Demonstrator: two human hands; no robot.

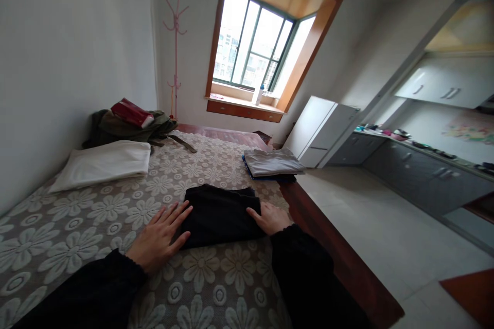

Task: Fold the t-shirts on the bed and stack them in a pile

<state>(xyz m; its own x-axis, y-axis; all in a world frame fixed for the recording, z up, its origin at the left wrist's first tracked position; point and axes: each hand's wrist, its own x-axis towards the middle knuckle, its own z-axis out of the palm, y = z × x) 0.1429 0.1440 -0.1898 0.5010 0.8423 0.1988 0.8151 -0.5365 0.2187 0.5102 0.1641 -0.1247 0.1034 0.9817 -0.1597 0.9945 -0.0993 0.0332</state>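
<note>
A folded black garment (222, 216) lies flat on the flower-patterned bed cover (110, 205), straight in front of me. My left hand (160, 234) is open, its fingers stretched and its fingertips touching the garment's left edge. At the opposite edge is my right hand (272, 218), its thumb laid on top of the black cloth. The other fingers of that hand are bent at the side, partly hidden, and seem to pinch the edge. Black sleeves cover both wrists.
Folded clothes with a grey one (274, 162) on top lie at the bed's right edge. A white folded cloth (104, 162) is at left, near a dark green bag (100, 128) bearing a red packet (131, 112). Beyond stand a pink coat rack (176, 56) and a fridge (312, 123).
</note>
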